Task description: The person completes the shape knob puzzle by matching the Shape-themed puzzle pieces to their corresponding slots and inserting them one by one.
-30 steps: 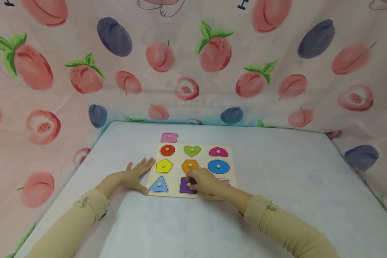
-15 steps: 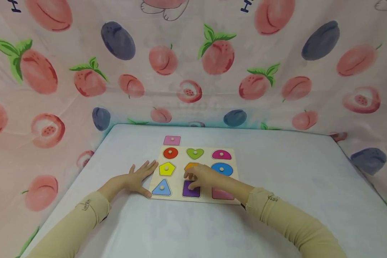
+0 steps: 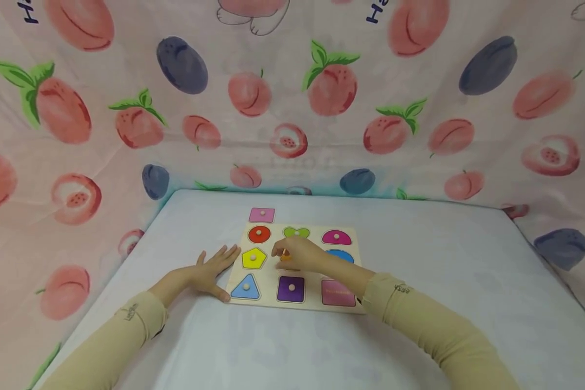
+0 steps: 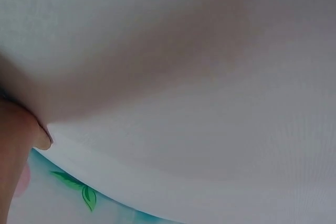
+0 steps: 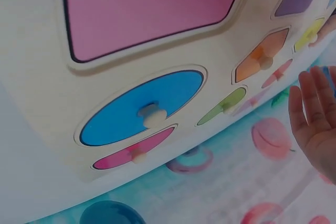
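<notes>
A wooden knob puzzle board [image 3: 268, 276] lies on the white table. My left hand [image 3: 208, 273] rests with spread fingers at its left edge; fingertips and thumb touch the board. My right hand [image 3: 302, 254] is over the orange hexagon [image 3: 286, 259], partly covering it. In the right wrist view that right hand [image 5: 320, 119] has nearly straight fingers and holds nothing; the orange hexagon's knob [image 5: 266, 63] is free. The purple square [image 3: 291, 290] sits in its slot below the hand. At the lower right, a pink rectangular recess [image 3: 338, 292] bears lettering and has no piece in it.
A loose pink rectangle piece [image 3: 262, 215] lies just beyond the board's far left corner. Red circle [image 3: 259, 234], yellow pentagon [image 3: 254, 258], blue triangle [image 3: 245, 288], green heart [image 3: 296, 232], magenta half circle [image 3: 337, 237] and blue oval [image 3: 341, 255] sit in the board. Behind hangs a fruit-print cloth [image 3: 322, 141].
My right hand has let go of the purple square's knob and moved away from me, up over the orange hexagon. The left hand stays at the board's edge. The head view has shifted slightly.
</notes>
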`<state>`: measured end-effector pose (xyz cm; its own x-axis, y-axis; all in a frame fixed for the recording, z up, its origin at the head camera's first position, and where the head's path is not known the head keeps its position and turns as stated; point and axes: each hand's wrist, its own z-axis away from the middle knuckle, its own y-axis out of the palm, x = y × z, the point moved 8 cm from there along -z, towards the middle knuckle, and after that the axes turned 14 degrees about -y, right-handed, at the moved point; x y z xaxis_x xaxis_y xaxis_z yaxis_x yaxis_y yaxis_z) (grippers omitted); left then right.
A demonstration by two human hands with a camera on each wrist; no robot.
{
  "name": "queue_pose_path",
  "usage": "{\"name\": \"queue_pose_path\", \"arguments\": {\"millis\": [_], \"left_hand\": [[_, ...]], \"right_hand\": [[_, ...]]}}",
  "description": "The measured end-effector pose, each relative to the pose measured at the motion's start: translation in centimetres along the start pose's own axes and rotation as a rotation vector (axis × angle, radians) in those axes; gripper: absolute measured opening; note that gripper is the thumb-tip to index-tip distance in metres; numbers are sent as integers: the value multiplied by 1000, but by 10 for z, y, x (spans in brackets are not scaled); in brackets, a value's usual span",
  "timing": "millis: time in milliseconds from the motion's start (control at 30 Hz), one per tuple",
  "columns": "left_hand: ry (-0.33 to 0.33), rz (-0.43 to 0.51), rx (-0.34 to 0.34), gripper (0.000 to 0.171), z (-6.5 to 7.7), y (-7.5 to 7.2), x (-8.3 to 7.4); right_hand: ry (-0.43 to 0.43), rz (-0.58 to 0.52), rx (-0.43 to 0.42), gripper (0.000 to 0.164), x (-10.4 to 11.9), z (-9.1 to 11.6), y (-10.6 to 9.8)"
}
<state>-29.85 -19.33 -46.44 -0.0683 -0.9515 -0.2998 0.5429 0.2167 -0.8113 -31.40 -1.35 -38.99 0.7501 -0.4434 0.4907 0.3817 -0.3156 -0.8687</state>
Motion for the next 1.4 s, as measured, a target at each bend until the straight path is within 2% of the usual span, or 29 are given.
{"name": "queue_pose_path", "arguments": {"millis": [267, 633, 867, 1067, 1233, 1400], "left_hand": [[-3, 17, 5, 122, 2, 4, 5], [-17, 16, 21, 122, -2, 5, 3], [2, 8, 15, 121, -2, 2, 0], [-5, 1, 15, 121, 1, 1, 0], [-17, -6, 31, 121, 0, 6, 1], [-34, -28, 38, 121, 1, 2, 1]], "right_hand": [[3, 9, -67, 20, -10, -22, -8], [11, -24, -90, 20, -31, -47, -8], [64, -49, -166, 14, -40, -63, -19], [84, -55, -240, 19, -49, -74, -26], [97, -62, -258, 20, -58, -80, -28], [138, -6, -272, 21, -71, -97, -35]]}}
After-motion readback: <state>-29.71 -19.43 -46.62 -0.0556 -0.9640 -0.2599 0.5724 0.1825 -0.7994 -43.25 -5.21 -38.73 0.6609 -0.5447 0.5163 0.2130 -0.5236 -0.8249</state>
